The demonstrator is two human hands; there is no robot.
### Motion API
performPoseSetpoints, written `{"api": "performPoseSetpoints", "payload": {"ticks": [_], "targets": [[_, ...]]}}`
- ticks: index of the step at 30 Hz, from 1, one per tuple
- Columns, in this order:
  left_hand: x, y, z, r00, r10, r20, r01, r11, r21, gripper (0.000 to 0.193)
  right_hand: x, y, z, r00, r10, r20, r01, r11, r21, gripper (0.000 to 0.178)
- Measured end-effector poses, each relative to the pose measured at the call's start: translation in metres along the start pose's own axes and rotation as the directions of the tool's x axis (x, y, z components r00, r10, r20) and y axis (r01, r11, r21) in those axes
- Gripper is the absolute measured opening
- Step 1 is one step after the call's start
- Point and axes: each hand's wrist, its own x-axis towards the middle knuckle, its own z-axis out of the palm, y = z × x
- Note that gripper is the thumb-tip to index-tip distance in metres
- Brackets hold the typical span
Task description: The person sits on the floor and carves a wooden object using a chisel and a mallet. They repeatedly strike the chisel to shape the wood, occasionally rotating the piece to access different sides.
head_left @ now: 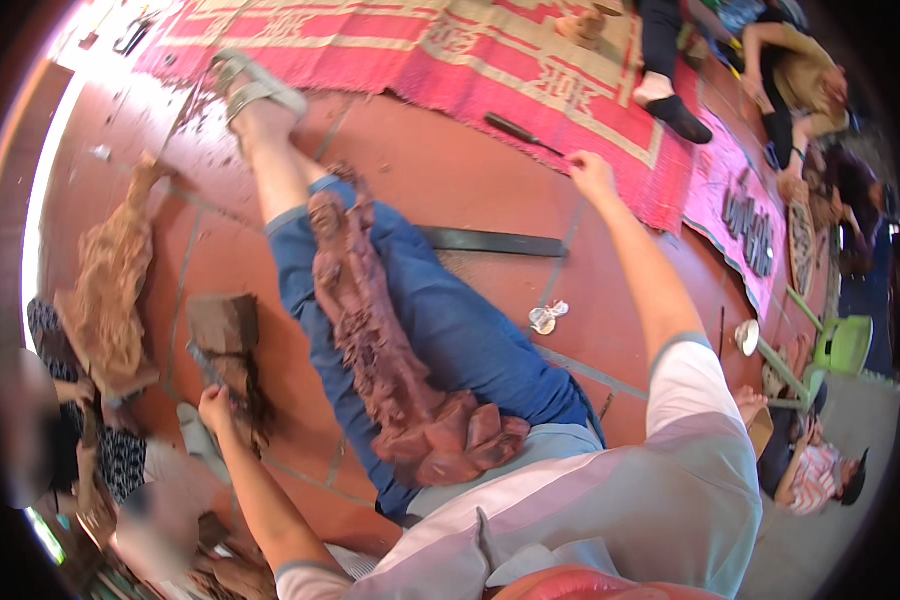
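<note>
Right hand (pixel 594 178): fingers drawn together, pinching the thin end of a dark-handled tool (pixel 511 128), well to the right of the wood carving and beyond its middle. Handle points away from the hand, over the rug's near edge.

Left hand (pixel 216 408): fingers curled inward at the near end of a slim grey tool (pixel 206 366), to the left of the carving. Cannot tell whether they grip it or only touch it.

Wood carving (pixel 368 328): reddish-brown, lying lengthwise on the person's blue-clad lap; broad, lobed base nearest the body, narrow figure end toward the knees. Neither hand touches it.

Close to the carving: a wooden block (pixel 222 322) on its left, just by the grey tool; a flat dark bar (pixel 495 242) on its right; a crumpled white scrap (pixel 547 317) farther right.

Farther out: a paler carving (pixel 112 285) well left of the carving; a red patterned rug (pixel 440 72) beyond it; a pink mat (pixel 718 190) with a row of dark tools (pixel 748 232) far right; a green stool (pixel 844 345) past that.
</note>
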Motion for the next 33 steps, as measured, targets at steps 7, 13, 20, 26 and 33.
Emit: {"api": "performPoseSetpoints", "payload": {"ticks": [7, 13, 20, 26, 33], "targets": [[-0.032, 0.031, -0.001, 0.988, 0.123, 0.092, -0.12, 0.992, -0.047, 0.03, 0.032, -0.053, 0.022, 0.992, 0.075, 0.099, -0.041, 0.949, -0.314, 0.031], [-0.073, 0.071, -0.002, 0.893, 0.443, 0.077, -0.427, 0.889, -0.168, 0.03, 0.045, -0.063, 0.041, 0.963, 0.157, 0.218, -0.042, 0.89, -0.453, 0.021], [-0.225, 0.193, -0.005, 0.848, 0.491, 0.202, -0.333, 0.788, -0.518, 0.027, -0.043, -0.139, -0.041, 0.822, -0.116, 0.558, -0.365, 0.644, 0.672, 0.018], [-0.356, 0.242, 0.036, 0.396, 0.779, 0.486, -0.068, 0.552, -0.831, 0.081, -0.183, -0.265, -0.133, 0.566, -0.522, 0.638, -0.492, 0.406, 0.77, 0.022], [-0.449, 0.232, 0.03, 0.279, 0.773, 0.57, 0.01, 0.591, -0.806, 0.049, -0.149, -0.214, -0.086, 0.632, -0.462, 0.622, -0.211, 0.67, 0.712, 0.027]]}}
